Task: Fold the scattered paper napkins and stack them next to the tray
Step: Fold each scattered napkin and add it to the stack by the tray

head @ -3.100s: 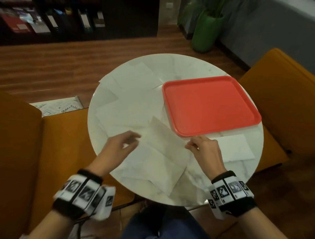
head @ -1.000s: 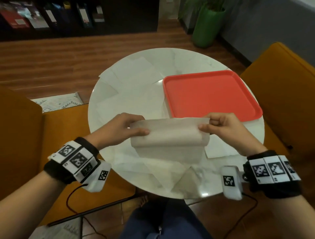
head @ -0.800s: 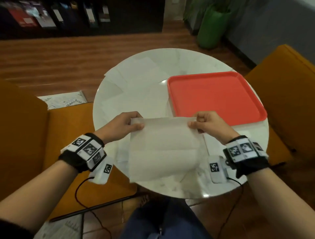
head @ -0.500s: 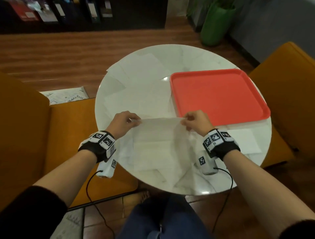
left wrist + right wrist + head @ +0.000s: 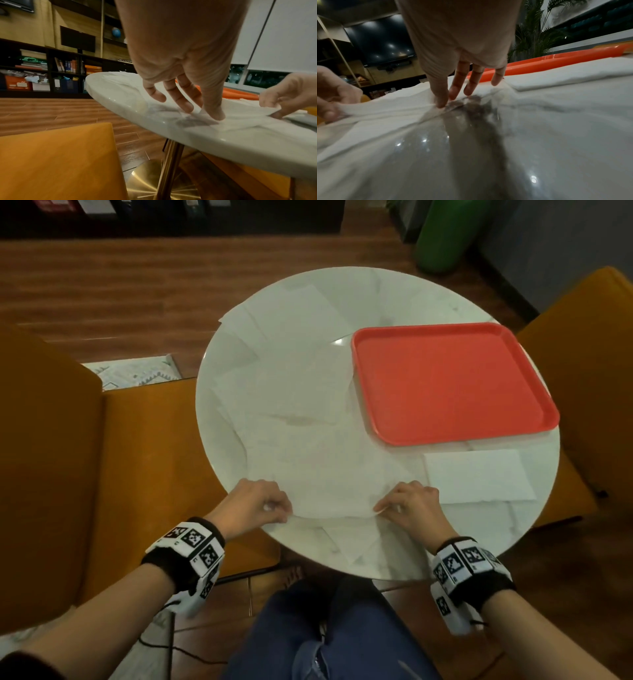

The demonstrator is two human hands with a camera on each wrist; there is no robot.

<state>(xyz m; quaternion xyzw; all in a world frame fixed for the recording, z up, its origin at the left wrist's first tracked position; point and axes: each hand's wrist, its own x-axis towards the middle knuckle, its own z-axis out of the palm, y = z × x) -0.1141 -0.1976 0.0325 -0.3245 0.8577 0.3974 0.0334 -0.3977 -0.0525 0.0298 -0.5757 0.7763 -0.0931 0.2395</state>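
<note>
A white napkin (image 5: 329,481) lies spread on the round marble table (image 5: 428,299), close to its near edge. My left hand (image 5: 284,510) pinches its near left corner and my right hand (image 5: 380,506) pinches its near right corner. In the left wrist view, the left hand (image 5: 205,112) pins the paper with thumb and fingers low over the table edge. The right wrist view shows my right hand (image 5: 445,101) lifting the napkin (image 5: 399,106) slightly. The red tray (image 5: 452,385) sits at the right of the table. A folded napkin (image 5: 479,477) lies just in front of it.
Several unfolded napkins (image 5: 284,337) overlap on the left and far part of the table. Orange chairs stand at the left (image 5: 51,474) and right (image 5: 589,337). A green planter (image 5: 445,234) is on the floor beyond. My knees in blue jeans (image 5: 325,638) are under the near edge.
The napkin was held up in the air between both hands; it now lies flat on the table. Both hands have drawn back to the near edge, still holding its corners.
</note>
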